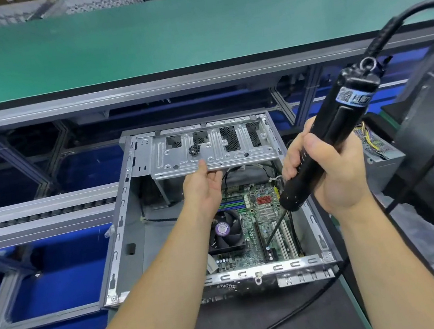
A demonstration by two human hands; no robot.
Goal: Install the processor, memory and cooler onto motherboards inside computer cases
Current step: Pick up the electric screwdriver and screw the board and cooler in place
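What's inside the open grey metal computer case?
The grey metal computer case holds a green motherboard with a black cooler fan and blue memory sticks. The left forearm and black electric screwdriver cover parts of the board.

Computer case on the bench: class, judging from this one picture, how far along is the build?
Done: the cooler with its fan sits on the motherboard inside the case, and memory sticks appear seated. In hand: the right hand grips an electric screwdriver, its bit pointing down at the board, while the left hand touches the drive bracket. Left: whatever screws remain; which ones cannot be told.
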